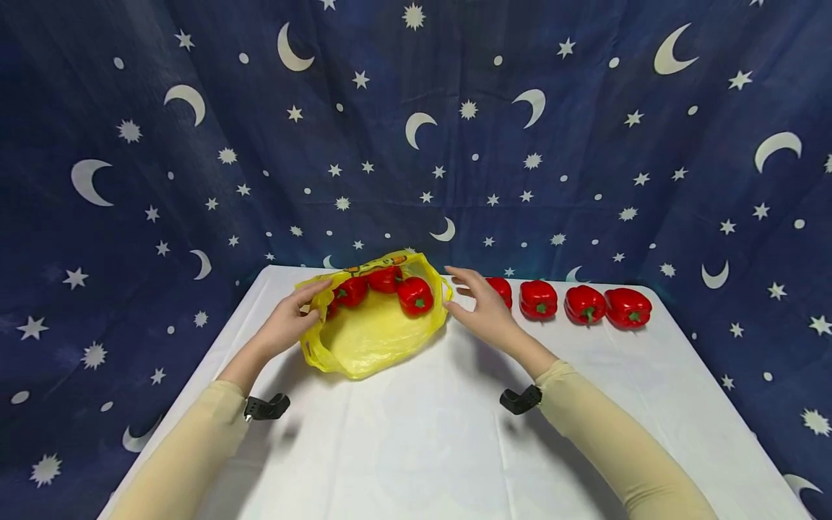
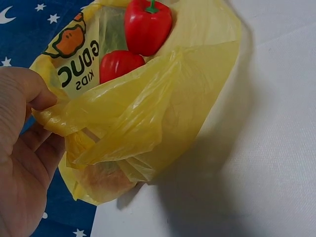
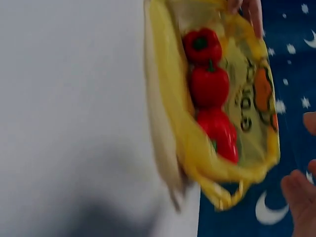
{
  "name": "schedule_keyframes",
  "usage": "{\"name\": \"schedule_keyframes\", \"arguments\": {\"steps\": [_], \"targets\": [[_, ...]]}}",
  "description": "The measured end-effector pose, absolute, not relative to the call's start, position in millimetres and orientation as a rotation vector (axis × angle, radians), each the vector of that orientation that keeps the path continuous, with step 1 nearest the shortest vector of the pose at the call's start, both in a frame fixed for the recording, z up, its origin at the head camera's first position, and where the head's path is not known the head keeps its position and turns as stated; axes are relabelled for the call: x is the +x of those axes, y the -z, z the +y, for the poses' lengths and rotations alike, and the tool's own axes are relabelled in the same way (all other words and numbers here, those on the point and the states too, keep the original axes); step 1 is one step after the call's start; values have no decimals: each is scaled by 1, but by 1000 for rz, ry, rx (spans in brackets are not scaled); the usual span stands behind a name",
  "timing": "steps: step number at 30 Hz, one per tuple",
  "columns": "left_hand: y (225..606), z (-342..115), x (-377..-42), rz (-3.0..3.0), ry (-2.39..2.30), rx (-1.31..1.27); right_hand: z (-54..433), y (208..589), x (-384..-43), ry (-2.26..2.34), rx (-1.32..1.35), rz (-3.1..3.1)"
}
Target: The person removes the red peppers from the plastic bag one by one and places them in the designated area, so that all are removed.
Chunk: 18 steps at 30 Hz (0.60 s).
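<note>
A thin yellow plastic bag (image 1: 377, 347) lies with its mouth wide on the table, several red bell peppers (image 1: 414, 296) inside it. My left hand (image 1: 290, 318) pinches the left rim, thumb inside the fold and fingers behind, as the left wrist view shows of the same hand (image 2: 22, 143). To the right of the bag, my right hand (image 1: 484, 310) has its fingers spread and holds nothing. In the right wrist view its fingers (image 3: 296, 190) stand apart from the bag's loop handle (image 3: 219, 195). Printed lettering and an orange cartoon figure (image 2: 70, 40) mark the bag's far wall.
Several more red bell peppers (image 1: 538, 300) stand in a row along the table's back right, the leftmost partly hidden by my right hand. A white cloth (image 1: 416, 448) covers the table. Behind it hangs a dark blue curtain (image 1: 390, 94) with moons and stars.
</note>
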<state>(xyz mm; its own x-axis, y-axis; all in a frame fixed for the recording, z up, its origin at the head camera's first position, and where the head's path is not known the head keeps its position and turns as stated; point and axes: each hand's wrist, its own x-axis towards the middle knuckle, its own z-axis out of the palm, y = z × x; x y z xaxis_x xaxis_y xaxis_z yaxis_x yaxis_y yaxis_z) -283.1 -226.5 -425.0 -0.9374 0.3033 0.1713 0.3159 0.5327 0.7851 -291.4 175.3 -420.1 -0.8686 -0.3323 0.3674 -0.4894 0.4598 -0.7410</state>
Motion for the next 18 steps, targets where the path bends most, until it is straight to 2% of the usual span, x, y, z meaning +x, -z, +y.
{"name": "schedule_keyframes", "arguments": {"steps": [5, 14, 18], "targets": [[426, -226, -281, -2737, 1401, -566, 137, 427, -302, -1394, 741, -2650], [425, -224, -281, -2729, 1387, -557, 97, 437, -328, -982, 724, -2794], [425, -224, -279, -2721, 1390, -565, 86, 448, -337, -837, 632, -2846]]}}
